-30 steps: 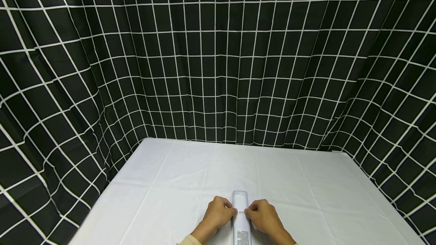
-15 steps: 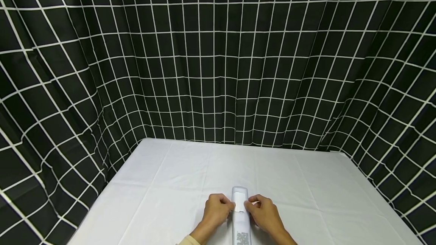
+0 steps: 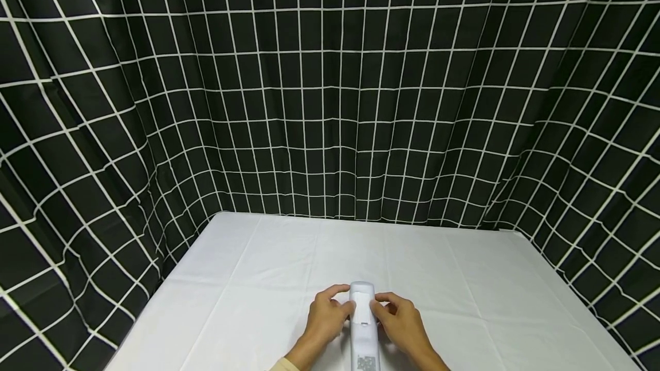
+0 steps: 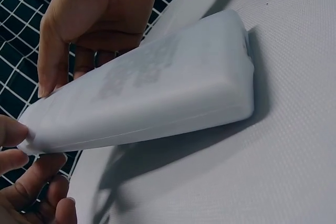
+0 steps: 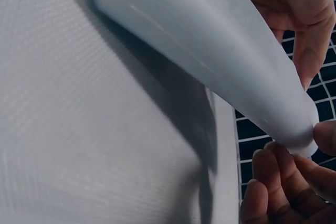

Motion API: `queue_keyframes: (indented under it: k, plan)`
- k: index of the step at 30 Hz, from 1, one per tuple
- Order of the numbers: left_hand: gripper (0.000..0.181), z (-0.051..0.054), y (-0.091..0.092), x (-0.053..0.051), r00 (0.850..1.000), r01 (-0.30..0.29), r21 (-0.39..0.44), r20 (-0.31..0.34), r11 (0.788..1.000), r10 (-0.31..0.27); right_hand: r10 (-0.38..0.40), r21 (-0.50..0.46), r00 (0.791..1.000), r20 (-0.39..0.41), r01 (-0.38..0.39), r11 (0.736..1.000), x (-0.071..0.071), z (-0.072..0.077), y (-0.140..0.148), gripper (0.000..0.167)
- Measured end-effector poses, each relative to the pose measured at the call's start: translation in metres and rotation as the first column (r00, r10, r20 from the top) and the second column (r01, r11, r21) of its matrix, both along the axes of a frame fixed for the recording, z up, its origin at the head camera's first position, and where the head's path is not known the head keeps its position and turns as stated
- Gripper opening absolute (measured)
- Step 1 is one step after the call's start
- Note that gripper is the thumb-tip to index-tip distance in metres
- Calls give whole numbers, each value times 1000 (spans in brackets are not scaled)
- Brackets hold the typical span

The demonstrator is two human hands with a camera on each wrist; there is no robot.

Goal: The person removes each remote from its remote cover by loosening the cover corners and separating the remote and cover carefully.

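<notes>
Head view: now gripped closer to the far end

At left, with the left hand (image 3: pixel 326 315): pinching one side of the white remote control (image 3: pixel 364 338), turned back upward. At right, with the right hand (image 3: pixel 400 323): pinching the other side. Slid farther along since a second ago, from the lower seam of the panel (image 3: pixel 363 309) to alongside it: apparently just a change of hold, with the panel looking seated. Held over the table (image 3: pixel 268 268), well short of its far edge, between both far corners. Counted: two hands, one remote control, one panel, one table.
</notes>
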State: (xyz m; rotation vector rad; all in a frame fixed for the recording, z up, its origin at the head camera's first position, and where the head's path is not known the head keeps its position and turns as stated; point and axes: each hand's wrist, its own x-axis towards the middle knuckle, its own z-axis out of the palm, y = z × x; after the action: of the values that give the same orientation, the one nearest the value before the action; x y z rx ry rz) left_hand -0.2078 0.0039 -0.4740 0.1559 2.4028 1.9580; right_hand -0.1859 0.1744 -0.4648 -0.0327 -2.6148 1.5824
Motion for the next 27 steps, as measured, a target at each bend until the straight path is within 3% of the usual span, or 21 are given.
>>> queue_keyframes:
  k: [10, 18, 22, 27]
  plan:
    - [27, 9, -2, 0, 998, 21, 152, -65, 988, -11, -49, -78, 994, -96, 42, 996, 2, 11, -4, 25]
    - [43, 16, 2, 1, 997, -5, 213, -80, 977, 23, -50, -139, 990, -132, 31, 990, 3, 14, -4, 35]
    - [41, 20, 1, 4, 994, 21, 227, -105, 974, 3, -58, -134, 982, -181, 34, 990, 4, 15, -4, 37]
    - [36, 23, -1, 6, 989, 54, 186, -143, 981, -28, -53, -133, 964, -260, 19, 991, 6, 17, -4, 34]
